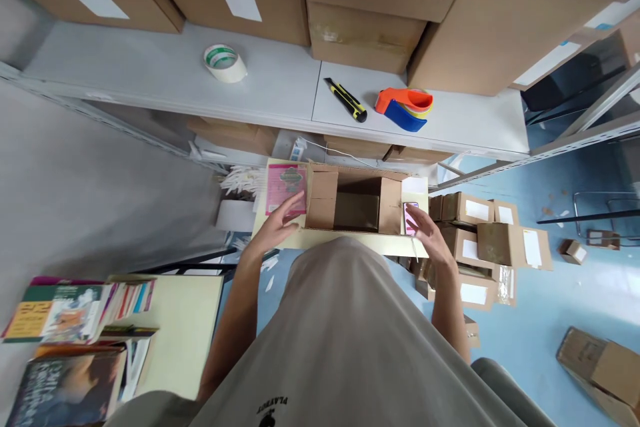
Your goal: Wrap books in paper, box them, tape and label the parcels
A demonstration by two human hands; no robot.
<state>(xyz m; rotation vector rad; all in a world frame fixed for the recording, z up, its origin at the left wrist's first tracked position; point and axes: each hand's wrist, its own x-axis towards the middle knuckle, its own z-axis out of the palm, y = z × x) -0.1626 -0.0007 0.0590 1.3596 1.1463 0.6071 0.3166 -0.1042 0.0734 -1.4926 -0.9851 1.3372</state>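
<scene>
As the open box (356,203) sat on the surface (345,241), our half-open left hand (280,225) touched the pink book (287,187) beside it and our flat right hand (426,232) a pink item (411,216) opposite, keeping both reachable.

Box (356,203) ctr of table (320,240), book (286,188) L, phone (410,217) R, shelf (280,93) behind.

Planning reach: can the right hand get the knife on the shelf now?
Probably yes. The knife lies bare on the shelf past the box; the right hand only rests on a phone.
</scene>
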